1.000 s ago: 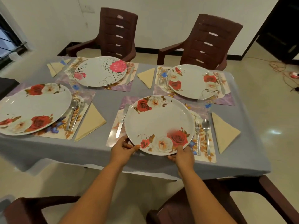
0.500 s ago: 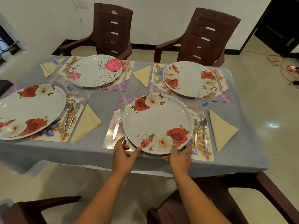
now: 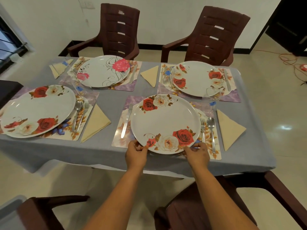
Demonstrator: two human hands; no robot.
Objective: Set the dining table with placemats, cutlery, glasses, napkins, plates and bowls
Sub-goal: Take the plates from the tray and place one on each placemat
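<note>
A white plate with red and cream roses (image 3: 166, 120) lies on the near placemat (image 3: 119, 140). My left hand (image 3: 136, 153) pinches its near-left rim and my right hand (image 3: 196, 153) grips its near-right rim. A knife (image 3: 127, 122) lies left of the plate; a fork (image 3: 203, 130) and spoon (image 3: 211, 130) lie to its right. A folded beige napkin (image 3: 230, 129) sits beside the mat. A clear glass with a blue flower (image 3: 212, 98) stands beyond the spoon.
Three other settings have plates: a rose plate at left (image 3: 36, 110), a pink-flower plate at far left (image 3: 103, 71) and a rose plate at far right (image 3: 198, 78). Brown chairs stand behind the table (image 3: 120, 29) (image 3: 214, 35) and below me (image 3: 207, 205).
Both hands have shifted along the plate's near rim and closed on it; the plate stays on the mat. The camera view has tilted slightly.
</note>
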